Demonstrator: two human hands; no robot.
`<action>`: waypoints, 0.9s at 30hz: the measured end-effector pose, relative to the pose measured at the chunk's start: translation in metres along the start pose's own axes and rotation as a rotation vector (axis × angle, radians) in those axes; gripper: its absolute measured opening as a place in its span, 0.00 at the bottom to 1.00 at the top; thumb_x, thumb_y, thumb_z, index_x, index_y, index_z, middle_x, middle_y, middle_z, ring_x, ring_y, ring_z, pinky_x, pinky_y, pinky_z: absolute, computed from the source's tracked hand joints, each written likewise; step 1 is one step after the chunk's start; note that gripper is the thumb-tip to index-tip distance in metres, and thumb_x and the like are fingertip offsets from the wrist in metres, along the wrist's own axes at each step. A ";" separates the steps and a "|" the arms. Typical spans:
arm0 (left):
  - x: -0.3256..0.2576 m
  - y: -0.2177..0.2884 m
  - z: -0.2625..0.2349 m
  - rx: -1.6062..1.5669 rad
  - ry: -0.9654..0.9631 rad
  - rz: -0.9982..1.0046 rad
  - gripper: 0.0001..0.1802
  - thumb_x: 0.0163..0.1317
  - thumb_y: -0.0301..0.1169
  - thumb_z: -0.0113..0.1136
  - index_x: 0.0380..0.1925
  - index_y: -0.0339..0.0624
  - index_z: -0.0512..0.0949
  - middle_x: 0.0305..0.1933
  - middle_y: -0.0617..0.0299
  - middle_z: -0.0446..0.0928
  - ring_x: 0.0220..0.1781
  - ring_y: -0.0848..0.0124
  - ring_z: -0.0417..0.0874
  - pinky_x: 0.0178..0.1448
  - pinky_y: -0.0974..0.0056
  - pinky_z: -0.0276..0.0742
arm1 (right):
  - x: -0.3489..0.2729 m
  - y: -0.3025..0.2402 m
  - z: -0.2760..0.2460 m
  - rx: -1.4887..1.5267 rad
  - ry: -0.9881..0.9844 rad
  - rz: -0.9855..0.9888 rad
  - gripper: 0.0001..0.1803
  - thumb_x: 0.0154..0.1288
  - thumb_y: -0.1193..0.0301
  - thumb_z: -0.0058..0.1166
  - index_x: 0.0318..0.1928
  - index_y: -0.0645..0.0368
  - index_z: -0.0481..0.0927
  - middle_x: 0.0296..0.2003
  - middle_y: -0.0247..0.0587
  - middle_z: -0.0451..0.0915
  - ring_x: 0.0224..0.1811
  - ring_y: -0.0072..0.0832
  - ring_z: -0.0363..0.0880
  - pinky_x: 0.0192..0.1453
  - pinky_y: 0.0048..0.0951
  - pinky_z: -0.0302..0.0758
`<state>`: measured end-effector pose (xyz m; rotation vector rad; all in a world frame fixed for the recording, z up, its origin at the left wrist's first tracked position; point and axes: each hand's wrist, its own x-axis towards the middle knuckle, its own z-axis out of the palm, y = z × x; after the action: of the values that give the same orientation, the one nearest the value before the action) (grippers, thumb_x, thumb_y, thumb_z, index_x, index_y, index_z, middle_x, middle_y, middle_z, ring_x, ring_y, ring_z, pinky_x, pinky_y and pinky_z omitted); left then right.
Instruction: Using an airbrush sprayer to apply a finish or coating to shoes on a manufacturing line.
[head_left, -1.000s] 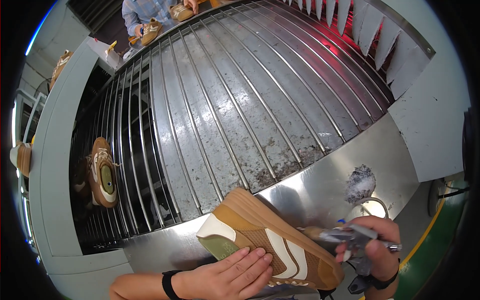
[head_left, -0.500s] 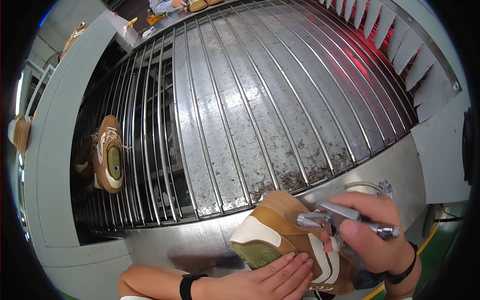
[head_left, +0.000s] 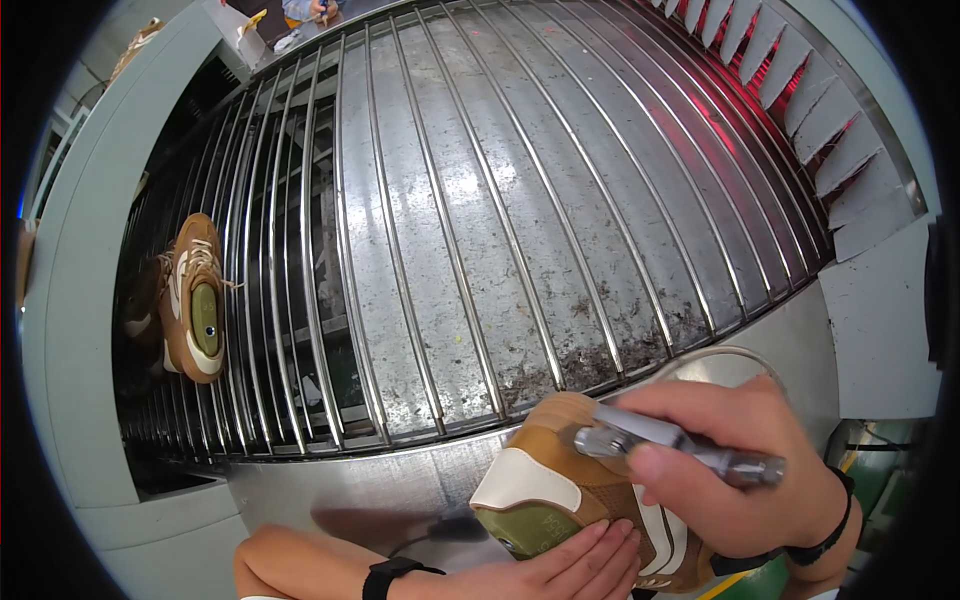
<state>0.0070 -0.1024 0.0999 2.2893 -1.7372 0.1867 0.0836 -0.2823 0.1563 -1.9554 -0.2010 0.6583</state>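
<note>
Work on the brown sneaker (head_left: 612,495), over the near edge of the rod conveyor (head_left: 490,290), looks under way; its green insole (head_left: 535,525) is in, but what remains cannot be told. The left hand (head_left: 575,565) holds its side, fingers together, thumb hidden; the right hand (head_left: 735,512) grips a silver hand tool (head_left: 608,440), tip over the heel (head_left: 543,447)
</note>
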 end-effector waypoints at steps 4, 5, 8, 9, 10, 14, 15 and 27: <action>0.001 0.000 0.000 0.019 0.010 -0.012 0.15 0.61 0.34 0.49 0.43 0.35 0.75 0.50 0.50 0.78 0.55 0.56 0.79 0.64 0.54 0.72 | -0.025 0.018 0.000 0.175 0.113 -0.034 0.23 0.59 0.61 0.53 0.41 0.73 0.79 0.24 0.43 0.82 0.23 0.25 0.81 0.30 0.23 0.76; 0.000 0.000 0.000 0.015 0.009 -0.016 0.15 0.61 0.34 0.49 0.43 0.35 0.75 0.50 0.50 0.78 0.55 0.56 0.79 0.64 0.54 0.72 | -0.033 0.020 -0.001 0.179 0.137 0.035 0.27 0.58 0.54 0.54 0.38 0.73 0.80 0.23 0.43 0.82 0.24 0.26 0.82 0.31 0.23 0.77; 0.001 -0.003 0.001 -0.027 -0.003 0.010 0.15 0.61 0.34 0.50 0.43 0.35 0.75 0.50 0.50 0.78 0.55 0.56 0.79 0.64 0.54 0.72 | -0.051 0.038 -0.002 0.217 0.212 0.041 0.32 0.58 0.48 0.55 0.35 0.73 0.81 0.21 0.43 0.81 0.24 0.27 0.82 0.31 0.23 0.78; 0.001 -0.003 0.000 -0.017 -0.017 0.024 0.15 0.61 0.33 0.50 0.43 0.36 0.75 0.50 0.50 0.78 0.55 0.56 0.79 0.64 0.54 0.72 | -0.055 0.040 -0.001 0.246 0.230 0.081 0.35 0.56 0.44 0.56 0.33 0.72 0.81 0.20 0.44 0.81 0.23 0.28 0.83 0.31 0.23 0.79; 0.002 -0.003 -0.001 -0.006 -0.031 0.037 0.15 0.62 0.33 0.49 0.43 0.36 0.75 0.50 0.50 0.78 0.55 0.56 0.79 0.64 0.54 0.71 | -0.060 0.044 0.001 0.248 0.236 0.084 0.35 0.56 0.44 0.56 0.33 0.72 0.81 0.20 0.44 0.81 0.23 0.28 0.83 0.31 0.23 0.79; 0.003 -0.004 0.004 -0.013 -0.051 0.064 0.15 0.62 0.33 0.50 0.44 0.36 0.74 0.50 0.50 0.78 0.55 0.56 0.79 0.64 0.54 0.71 | -0.072 0.061 0.001 0.274 0.376 0.100 0.36 0.56 0.42 0.56 0.33 0.72 0.81 0.20 0.46 0.82 0.22 0.30 0.83 0.31 0.24 0.80; 0.003 -0.005 0.005 -0.023 -0.065 0.057 0.14 0.61 0.32 0.50 0.44 0.36 0.74 0.50 0.49 0.78 0.55 0.56 0.79 0.64 0.54 0.71 | -0.073 0.065 0.000 0.297 0.390 0.104 0.36 0.56 0.42 0.56 0.34 0.72 0.81 0.20 0.46 0.82 0.22 0.31 0.83 0.31 0.25 0.81; 0.015 0.000 0.000 -0.077 -0.189 0.040 0.13 0.62 0.30 0.52 0.44 0.35 0.76 0.49 0.48 0.78 0.54 0.55 0.80 0.63 0.55 0.73 | -0.070 0.077 -0.020 0.186 0.109 -0.183 0.20 0.61 0.65 0.55 0.42 0.74 0.80 0.25 0.45 0.83 0.27 0.29 0.85 0.33 0.23 0.80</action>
<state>0.0117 -0.1162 0.1041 2.2818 -1.8461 -0.0916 0.0249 -0.3631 0.1204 -1.7637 -0.2396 0.4339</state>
